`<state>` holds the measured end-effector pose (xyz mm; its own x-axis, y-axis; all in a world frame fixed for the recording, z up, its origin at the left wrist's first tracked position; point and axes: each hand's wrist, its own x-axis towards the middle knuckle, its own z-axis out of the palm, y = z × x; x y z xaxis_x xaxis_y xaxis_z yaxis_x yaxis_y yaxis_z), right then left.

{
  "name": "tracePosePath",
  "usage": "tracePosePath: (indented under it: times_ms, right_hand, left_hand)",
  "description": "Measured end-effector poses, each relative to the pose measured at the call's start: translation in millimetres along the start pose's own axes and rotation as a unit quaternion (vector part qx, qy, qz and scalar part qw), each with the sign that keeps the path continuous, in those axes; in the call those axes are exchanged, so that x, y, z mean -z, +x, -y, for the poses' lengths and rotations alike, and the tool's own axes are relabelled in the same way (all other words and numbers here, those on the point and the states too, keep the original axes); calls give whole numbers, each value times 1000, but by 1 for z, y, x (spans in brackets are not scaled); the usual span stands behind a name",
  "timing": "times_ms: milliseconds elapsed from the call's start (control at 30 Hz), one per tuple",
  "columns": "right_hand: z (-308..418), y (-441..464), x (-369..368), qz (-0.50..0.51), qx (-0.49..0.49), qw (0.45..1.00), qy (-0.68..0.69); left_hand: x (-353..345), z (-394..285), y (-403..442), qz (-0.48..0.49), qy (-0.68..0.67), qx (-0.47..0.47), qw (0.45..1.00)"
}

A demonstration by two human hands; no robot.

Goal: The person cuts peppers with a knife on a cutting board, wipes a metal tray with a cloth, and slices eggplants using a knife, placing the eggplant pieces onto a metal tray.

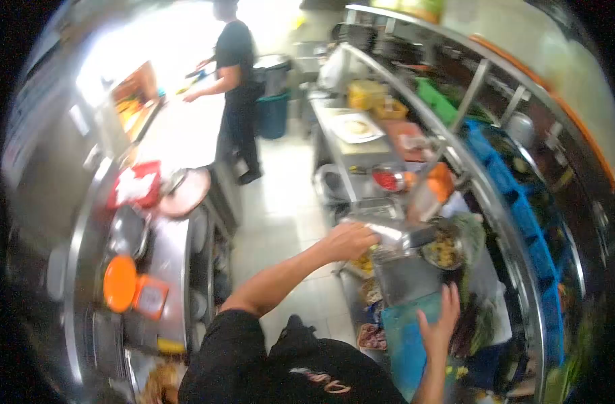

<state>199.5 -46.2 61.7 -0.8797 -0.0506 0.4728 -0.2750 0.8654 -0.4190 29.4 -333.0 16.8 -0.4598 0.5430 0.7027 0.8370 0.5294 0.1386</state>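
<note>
My left hand (350, 241) is closed on the edge of a shiny, blurred metal container (388, 236) above the steel counter (405, 273) on the right. Just beyond that container is a bowl of chopped food (444, 248). Lower down, my right hand (440, 320) has its fingers spread and holds nothing, over the right side of a blue-green cutting board (405, 337). Leafy greens (484, 323) lie to the right of this hand.
A co-worker (237, 81) in dark clothes stands at the far left counter (193, 128). Orange lids (120, 283) and a red tray (136, 185) are on the left. A metal shelf rail (486, 178) with blue crates (516, 209) runs along the right.
</note>
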Motion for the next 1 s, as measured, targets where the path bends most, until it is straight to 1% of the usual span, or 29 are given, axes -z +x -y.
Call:
tracePosePath:
  times_ms: [33,100,133,167,200,233,267,300,333,367,400,433,467,500,533,567,600,633,667,733,767,833,867,900,967,1000]
  right_hand:
    - [13,27,-7,-1,56,998,-17]
    - [54,78,-15,30,160,986,-34]
    - [54,93,-35,65,183,981,22]
    - [52,105,-58,98,207,970,81]
    - [59,114,-74,77,211,968,115]
    - [66,123,-87,53,215,964,147]
    - [68,132,-97,61,148,976,150]
    - [70,142,-102,69,80,982,154]
    - [85,160,-84,142,-59,983,98]
    - [86,166,-77,90,-62,983,145]
    - [82,172,-83,-8,-25,986,164]
    - [80,176,-93,-104,15,978,179]
    - [92,175,-102,-137,38,980,140]
    - [103,174,-114,-168,59,979,100]
    - [125,169,-110,-61,52,991,108]
    - [146,161,-107,47,44,991,120]
    - [148,146,-135,53,138,966,210]
    - [145,129,-156,58,232,925,297]
    - [145,124,-153,62,182,931,309]
    - [146,129,-136,71,89,937,330]
    - [139,140,-120,69,-8,959,276]
    - [129,149,-90,-30,-58,969,237]
    - [116,149,-110,-130,33,976,173]
    - [117,142,-112,-90,88,975,184]
    - [123,124,-117,-6,197,958,208]
    - [146,116,-100,133,110,950,260]
  left_hand:
    - [8,0,-2,46,-9,-12,999]
    - [30,-1,-8,148,-13,-30,989]
    - [42,2,-13,203,-2,-29,979]
    - [51,8,-24,180,13,-8,983]
    - [61,16,-35,158,28,12,987]
    - [79,24,-38,55,-7,9,998]
    - [100,29,-36,-46,-51,3,998]
    - [121,27,-47,-75,-13,126,989]
    - [135,39,-61,-166,16,138,976]
    - [157,54,-70,-217,78,108,967]
    - [160,75,-99,-301,56,146,941]
    - [165,80,-108,-370,61,152,915]
    - [170,85,-117,-437,65,156,884]
    - [179,88,-129,-437,72,175,879]
    - [180,85,-126,-444,94,163,876]
    - [178,83,-123,-451,116,151,872]
    - [176,85,-122,-445,144,136,873]
    - [174,89,-122,-439,174,122,873]
    - [174,91,-123,-433,206,107,871]
    - [181,84,-123,-451,194,99,866]
    - [182,81,-122,-463,187,96,861]
    - [185,87,-125,-435,214,56,873]
    - [183,89,-124,-417,222,31,881]
    - [181,92,-121,-398,228,5,889]
    - [155,98,-107,-434,163,24,886]
    - [154,106,-104,-422,176,-9,889]
